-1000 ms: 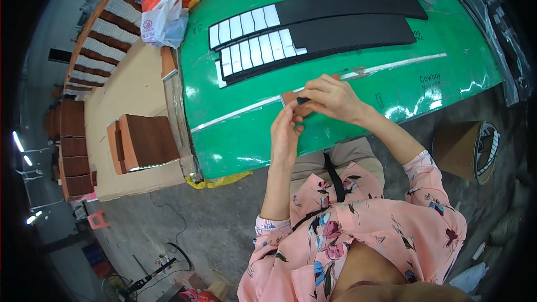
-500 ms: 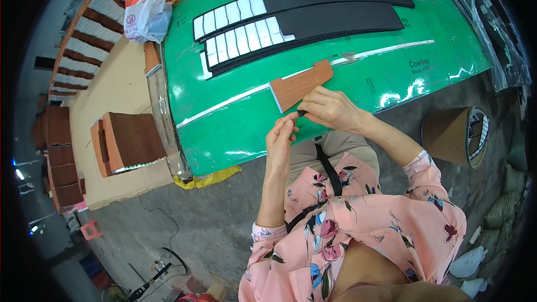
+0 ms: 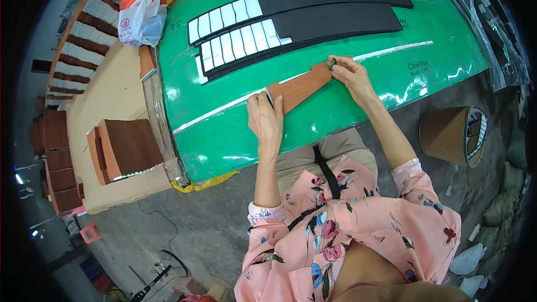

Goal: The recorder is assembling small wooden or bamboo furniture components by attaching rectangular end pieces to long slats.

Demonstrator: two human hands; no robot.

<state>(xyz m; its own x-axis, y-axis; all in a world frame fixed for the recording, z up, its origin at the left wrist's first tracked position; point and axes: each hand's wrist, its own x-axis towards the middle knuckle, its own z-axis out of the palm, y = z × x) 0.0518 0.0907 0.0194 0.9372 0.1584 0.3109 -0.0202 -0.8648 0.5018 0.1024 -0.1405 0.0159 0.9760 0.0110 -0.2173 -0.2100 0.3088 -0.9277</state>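
A brown wood-grain piece (image 3: pixel 302 86) with a notched outline and a pale left edge lies flat on the green table in front of me. My left hand (image 3: pixel 265 118) grips its left end, thumb on the near side and fingers along the pale edge. At the right tip, my right hand (image 3: pixel 353 80) pinches a small black piece (image 3: pixel 334 62) against or just beside the wood; whether they touch, I cannot tell. Beyond lie long black strips (image 3: pixel 341 19), stacked and overlapping, with white rectangles (image 3: pixel 240 45) covering their left part.
The green table (image 3: pixel 224 140) spans the middle. To the left, a cardboard-covered surface (image 3: pixel 120 84) bears stacked brown pieces (image 3: pixel 131 142). Plastic bags (image 3: pixel 142 19) sit at the far left corner. A brown bin (image 3: pixel 447 134) stands on the floor at right; clear plastic wrapping (image 3: pixel 495 33) lies at the far right.
My hands have separated: the left moved left onto the wood piece's left end, and the right carried the small black piece away from me and right to the other tip.
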